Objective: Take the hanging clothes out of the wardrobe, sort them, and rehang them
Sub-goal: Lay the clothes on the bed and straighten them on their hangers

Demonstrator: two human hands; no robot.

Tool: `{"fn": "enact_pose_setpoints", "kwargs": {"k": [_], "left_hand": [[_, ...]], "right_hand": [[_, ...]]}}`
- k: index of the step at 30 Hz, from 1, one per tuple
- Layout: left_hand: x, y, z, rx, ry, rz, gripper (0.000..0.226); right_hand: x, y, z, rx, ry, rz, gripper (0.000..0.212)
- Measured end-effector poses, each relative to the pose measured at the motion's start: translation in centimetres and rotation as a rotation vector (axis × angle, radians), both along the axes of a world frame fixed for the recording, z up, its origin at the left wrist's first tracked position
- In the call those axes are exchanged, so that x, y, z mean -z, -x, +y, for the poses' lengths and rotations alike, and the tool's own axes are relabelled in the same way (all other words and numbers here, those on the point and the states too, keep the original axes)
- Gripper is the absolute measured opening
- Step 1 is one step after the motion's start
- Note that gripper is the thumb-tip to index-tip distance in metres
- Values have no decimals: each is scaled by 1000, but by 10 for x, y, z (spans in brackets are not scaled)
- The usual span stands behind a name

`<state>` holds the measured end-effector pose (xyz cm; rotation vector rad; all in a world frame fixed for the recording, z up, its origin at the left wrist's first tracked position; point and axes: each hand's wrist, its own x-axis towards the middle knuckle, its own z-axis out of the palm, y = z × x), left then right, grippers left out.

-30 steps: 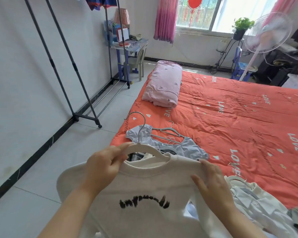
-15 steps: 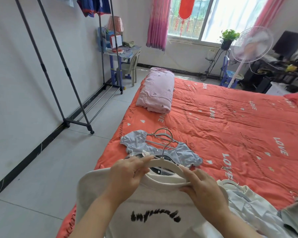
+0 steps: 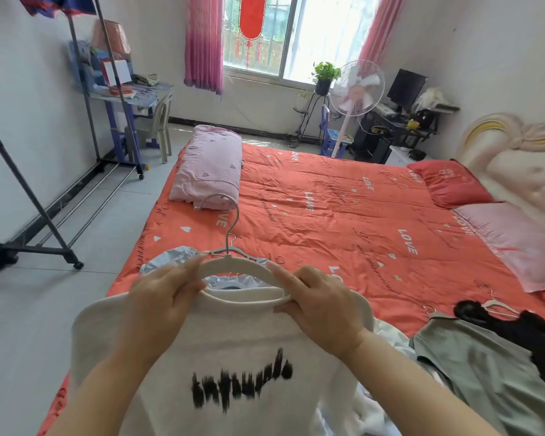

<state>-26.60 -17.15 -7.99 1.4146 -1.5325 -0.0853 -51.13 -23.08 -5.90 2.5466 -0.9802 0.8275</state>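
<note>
While seating the white hanger (image 3: pixel 237 269) in the neck of the white top (image 3: pixel 252 338), held both up over the near edge of the bed (image 3: pixel 328 215). Clamped the hanger's left arm and the collar with the curled fingers (image 3: pixel 184 278) of the left hand (image 3: pixel 167 297); pinched the right arm and the collar rim with the right hand (image 3: pixel 321 306), index finger along the arm, thumb under the rim. Judged the step as dressing a sorted garment onto its hanger, close to done, with the hook free above the neckline but the shoulders not yet settled. Called next, most likely, for smoothing the shoulders over both arms, shifting to a one-handed grip at the hook, then carrying the top left to the garment rack (image 3: pixel 35 199) on the floor beside the bed. Saw no box or basket; took the bed as the sorting place instead. Found on it a pale blue garment (image 3: pixel 167 259) with a grey hanger (image 3: pixel 216 252) just beyond the hands, and a grey-green garment (image 3: pixel 472 357) and a black garment (image 3: pixel 516 325) to the right, with a loose hanger (image 3: pixel 497 308) on the black. Made out on the rack only a dark blue garment (image 3: pixel 57 4) at the top edge of view; could not tell about the rest of its rail.
</note>
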Motion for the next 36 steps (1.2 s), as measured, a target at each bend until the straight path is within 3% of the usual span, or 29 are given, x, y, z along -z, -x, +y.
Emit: {"fn": "enact_pose_setpoints", "kwargs": {"k": [4, 8, 11, 17, 25, 36], "left_hand": [[-21, 24, -23, -3, 27, -62, 48], [-36, 41, -48, -155, 59, -342, 52], [-49, 50, -76, -129, 24, -312, 52], [-103, 105, -135, -49, 144, -274, 40], [-140, 201, -216, -80, 175, -306, 40], [-108, 276, -297, -154, 70, -262, 43]], "right_hand": [[-30, 27, -24, 59, 75, 5, 53], [-59, 68, -46, 108, 74, -31, 54], [-78, 101, -62, 145, 68, -66, 56], [-115, 167, -110, 224, 75, -97, 61], [-142, 267, -205, 157, 40, -115, 65], [-103, 334, -301, 155, -46, -121, 61]]}}
